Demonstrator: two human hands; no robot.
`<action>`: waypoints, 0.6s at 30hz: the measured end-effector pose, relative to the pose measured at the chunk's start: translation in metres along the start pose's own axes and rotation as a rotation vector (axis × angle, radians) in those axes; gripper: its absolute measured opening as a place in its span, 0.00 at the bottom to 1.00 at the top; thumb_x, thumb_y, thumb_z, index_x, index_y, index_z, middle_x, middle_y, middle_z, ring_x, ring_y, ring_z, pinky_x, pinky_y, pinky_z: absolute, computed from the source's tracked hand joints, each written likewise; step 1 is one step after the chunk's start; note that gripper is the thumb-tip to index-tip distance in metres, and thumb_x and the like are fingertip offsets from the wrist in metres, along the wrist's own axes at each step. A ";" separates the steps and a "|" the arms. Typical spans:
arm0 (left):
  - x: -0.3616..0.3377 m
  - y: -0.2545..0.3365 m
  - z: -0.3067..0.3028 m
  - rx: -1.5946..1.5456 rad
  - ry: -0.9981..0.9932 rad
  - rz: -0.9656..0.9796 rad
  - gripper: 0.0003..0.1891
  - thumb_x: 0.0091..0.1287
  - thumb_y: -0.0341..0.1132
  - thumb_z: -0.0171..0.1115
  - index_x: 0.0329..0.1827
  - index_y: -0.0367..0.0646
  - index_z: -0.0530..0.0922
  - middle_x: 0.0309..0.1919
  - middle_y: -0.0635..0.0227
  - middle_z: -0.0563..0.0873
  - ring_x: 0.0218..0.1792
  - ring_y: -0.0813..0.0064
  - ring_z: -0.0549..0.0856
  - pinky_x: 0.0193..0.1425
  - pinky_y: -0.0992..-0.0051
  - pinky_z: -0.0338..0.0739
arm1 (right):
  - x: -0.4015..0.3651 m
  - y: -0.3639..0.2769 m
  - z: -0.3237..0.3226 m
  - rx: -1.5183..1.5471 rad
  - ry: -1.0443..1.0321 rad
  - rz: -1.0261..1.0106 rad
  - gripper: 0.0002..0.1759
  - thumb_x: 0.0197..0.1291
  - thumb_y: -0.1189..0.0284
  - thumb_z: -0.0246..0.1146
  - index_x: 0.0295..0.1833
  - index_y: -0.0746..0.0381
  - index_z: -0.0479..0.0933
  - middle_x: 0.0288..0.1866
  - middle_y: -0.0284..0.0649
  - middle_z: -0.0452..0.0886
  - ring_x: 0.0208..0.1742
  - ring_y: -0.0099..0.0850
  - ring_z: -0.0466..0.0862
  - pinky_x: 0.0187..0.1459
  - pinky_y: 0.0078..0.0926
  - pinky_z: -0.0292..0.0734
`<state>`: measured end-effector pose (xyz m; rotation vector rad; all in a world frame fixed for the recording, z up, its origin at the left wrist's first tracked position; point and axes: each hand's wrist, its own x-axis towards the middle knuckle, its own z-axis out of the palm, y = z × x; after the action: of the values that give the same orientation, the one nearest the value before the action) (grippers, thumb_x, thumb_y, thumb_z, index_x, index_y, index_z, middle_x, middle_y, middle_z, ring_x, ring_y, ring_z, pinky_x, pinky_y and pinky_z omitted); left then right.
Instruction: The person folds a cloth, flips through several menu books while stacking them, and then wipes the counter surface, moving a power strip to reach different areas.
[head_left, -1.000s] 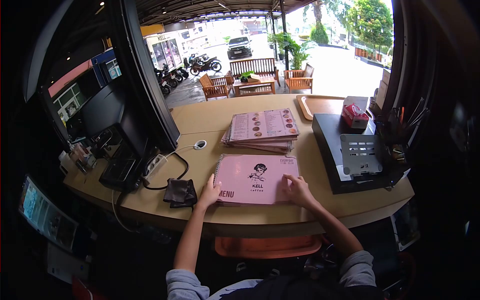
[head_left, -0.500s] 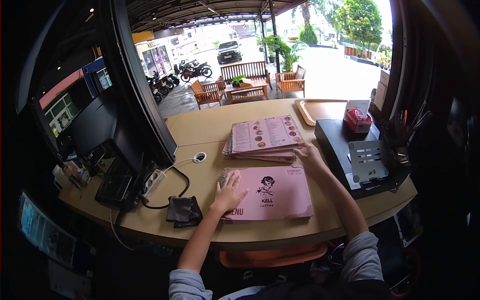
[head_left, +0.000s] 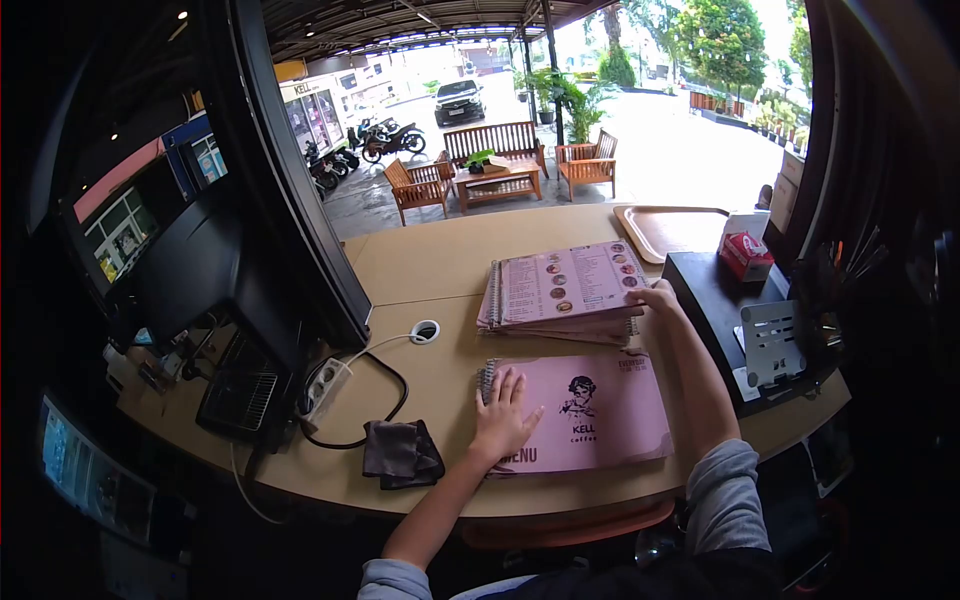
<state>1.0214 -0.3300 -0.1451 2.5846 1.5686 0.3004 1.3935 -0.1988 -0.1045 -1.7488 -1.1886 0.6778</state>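
Note:
My left hand (head_left: 505,420) lies flat, fingers spread, on the left part of a pink spiral-bound menu (head_left: 625,420) with a drawn figure and "KELL coffee" on its cover. Farther back on the counter is a stack of similar menus (head_left: 560,285), the top one showing printed lists and round food pictures. At that stack's right front corner, my right hand (head_left: 657,297) has the top menu's edge between thumb and fingers. A folded dark cloth (head_left: 400,452) rests left of the near menu.
Left are a power strip (head_left: 325,388), cables, a black monitor (head_left: 195,260) and a cable hole (head_left: 425,331). A black box (head_left: 700,300) on the right bears a tissue pack (head_left: 746,256) and metal stand (head_left: 772,345). Behind it lies a brown tray (head_left: 655,245). Wooden seats stand outside.
The view has shifted, so the counter's things appear lower and farther right. My left hand stays flat on the near menu; my right hand stays at the stack's right corner, now pinching the top menu's edge.

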 end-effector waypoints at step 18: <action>0.050 -0.021 -0.072 -1.398 0.339 0.033 0.26 0.71 0.39 0.49 0.68 0.37 0.58 0.61 0.59 0.71 0.54 0.74 0.77 0.57 0.74 0.73 | -0.204 -0.079 -0.048 0.946 -0.195 -0.320 0.13 0.64 0.78 0.55 0.51 0.63 0.61 0.46 0.44 0.74 0.42 0.30 0.82 0.41 0.32 0.86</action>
<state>1.0098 -0.2765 -0.0732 1.4470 0.7727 1.2978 1.3189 -0.3920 -0.0210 -0.7031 -0.9881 1.0086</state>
